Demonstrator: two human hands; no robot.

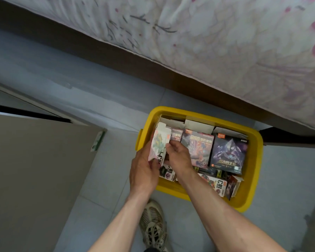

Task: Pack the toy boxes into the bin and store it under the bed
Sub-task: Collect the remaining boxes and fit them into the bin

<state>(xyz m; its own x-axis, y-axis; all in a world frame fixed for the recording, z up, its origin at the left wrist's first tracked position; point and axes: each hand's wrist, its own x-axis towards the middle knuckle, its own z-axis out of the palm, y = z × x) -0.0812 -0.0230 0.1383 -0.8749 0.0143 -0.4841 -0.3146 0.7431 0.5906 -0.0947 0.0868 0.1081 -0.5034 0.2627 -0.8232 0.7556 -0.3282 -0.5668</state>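
Both hands hold one white toy box (159,144) upright over the left end of the yellow bin (251,197): left hand (144,170) fingers curl round its lower end, right hand (178,155) fingers pinch its edge, apparently to slot it beside the packed boxes (227,151). The bin stands on the floor (116,110) just beside the bed (225,42); a shoe (153,224) sits near it.

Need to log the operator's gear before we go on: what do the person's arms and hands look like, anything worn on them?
Both forearms are bare as far as the picture shows: no sleeves in view. The left hand and right hand wear no gloves, and no watch, bracelet or ring shows on either. The only clothing visible is a beige mesh sneaker with dark laces on the tiled floor below.
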